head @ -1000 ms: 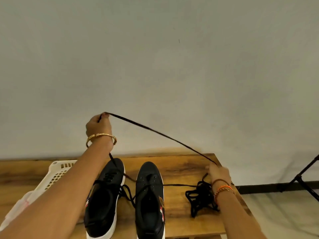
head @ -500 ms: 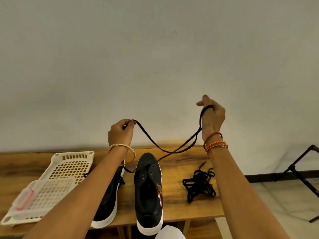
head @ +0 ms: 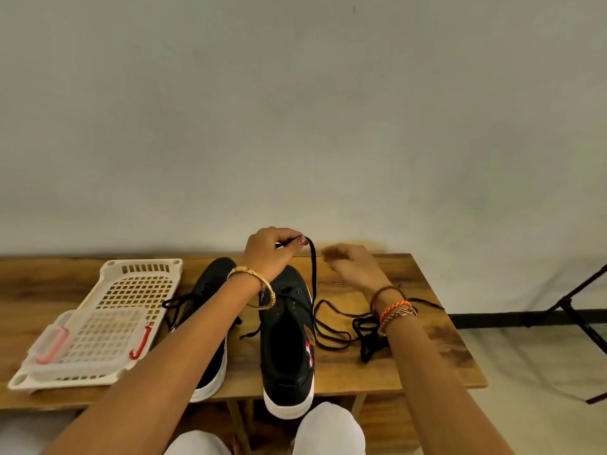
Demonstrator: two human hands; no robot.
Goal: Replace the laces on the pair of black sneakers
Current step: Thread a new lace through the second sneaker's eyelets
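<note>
Lace (head: 313, 277) end pinched in left hand (head: 267, 254) above right-hand sneaker (head: 287, 336) at desk (head: 437, 349) front edge | right hand (head: 353, 267) blurred, loosely curled, holding nothing | tip best kept stiff and aimed squarely at the eyelet.

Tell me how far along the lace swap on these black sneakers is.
Early. The right sneaker looks almost unlaced; a loose lace pile lies beside it. In hand: the left hand pinches a black lace end; the right hand holds nothing. The left sneaker still looks laced.
</note>
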